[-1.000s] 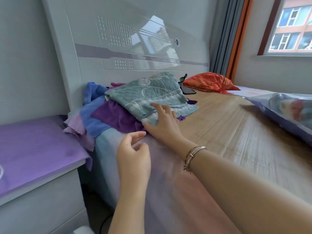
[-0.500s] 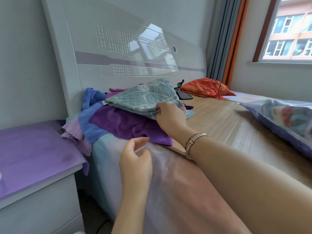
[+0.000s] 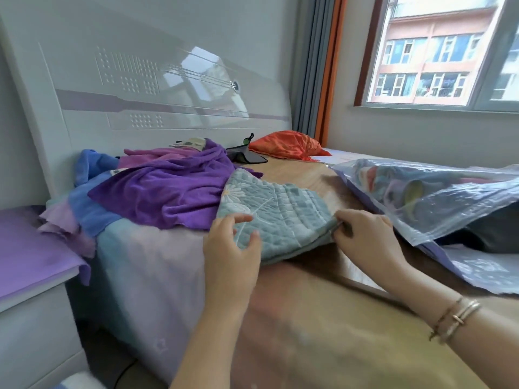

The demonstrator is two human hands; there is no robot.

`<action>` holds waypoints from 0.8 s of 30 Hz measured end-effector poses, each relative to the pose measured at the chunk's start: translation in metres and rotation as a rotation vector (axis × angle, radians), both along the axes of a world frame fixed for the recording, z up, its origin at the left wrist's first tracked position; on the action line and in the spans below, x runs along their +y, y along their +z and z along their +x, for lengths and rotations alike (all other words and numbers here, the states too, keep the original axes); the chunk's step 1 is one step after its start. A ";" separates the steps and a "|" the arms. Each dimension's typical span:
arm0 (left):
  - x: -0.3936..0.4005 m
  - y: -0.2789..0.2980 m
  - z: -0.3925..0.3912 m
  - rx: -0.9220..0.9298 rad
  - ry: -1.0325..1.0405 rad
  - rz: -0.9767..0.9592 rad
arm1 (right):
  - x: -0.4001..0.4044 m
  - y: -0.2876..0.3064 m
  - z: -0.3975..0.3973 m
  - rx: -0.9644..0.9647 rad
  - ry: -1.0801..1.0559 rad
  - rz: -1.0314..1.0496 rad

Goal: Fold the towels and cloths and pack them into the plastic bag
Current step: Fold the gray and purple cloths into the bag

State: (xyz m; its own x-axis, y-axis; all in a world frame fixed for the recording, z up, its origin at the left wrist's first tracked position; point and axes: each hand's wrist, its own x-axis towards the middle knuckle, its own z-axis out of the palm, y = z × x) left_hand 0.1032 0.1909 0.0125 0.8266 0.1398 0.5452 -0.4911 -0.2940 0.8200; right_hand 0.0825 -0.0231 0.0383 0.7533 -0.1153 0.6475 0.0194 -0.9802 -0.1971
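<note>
Holding the teal quilted cloth [image 3: 278, 217] at both near corners, you are carrying it just above the bed mat [image 3: 323, 332], clear of the pile behind it. Your left hand [image 3: 231, 249] is curling round the near left edge, thumb on top of the floral quilting and fingers underneath. Your right hand [image 3: 365, 238] is pinching the right corner, where the stacked layers show at the edge. The cloth is looking already doubled over, so you are most likely at the point of laying it out for another fold, or carrying it toward the bag; which of the two cannot be read from this.

Just to the right of your right hand, the plastic bag [image 3: 438, 203] is lying on the mat with coloured fabric already inside; its mouth is not clearly showing, so the next move is calling for finding the opening before sliding anything in.

Farther back, the purple towel [image 3: 165, 196], a blue cloth [image 3: 87, 206] and a pink cloth [image 3: 157, 158] are waiting unfolded in a heap against the headboard [image 3: 140, 80], so much of the task is remaining.
</note>
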 end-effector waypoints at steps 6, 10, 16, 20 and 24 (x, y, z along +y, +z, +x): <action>-0.051 0.004 -0.054 0.032 -0.499 0.186 | -0.028 -0.018 -0.077 -0.075 0.082 0.092; -0.074 -0.005 -0.070 0.001 -0.553 0.335 | -0.038 -0.022 -0.095 0.020 0.156 0.245; -0.085 -0.009 -0.062 0.057 -0.434 0.218 | -0.052 -0.034 -0.109 0.099 0.158 0.071; -0.093 -0.004 -0.061 0.054 -0.304 -0.070 | -0.058 -0.036 -0.110 0.191 0.241 0.104; -0.110 0.013 -0.064 0.042 -0.299 -0.353 | -0.059 -0.025 -0.108 0.106 0.361 0.265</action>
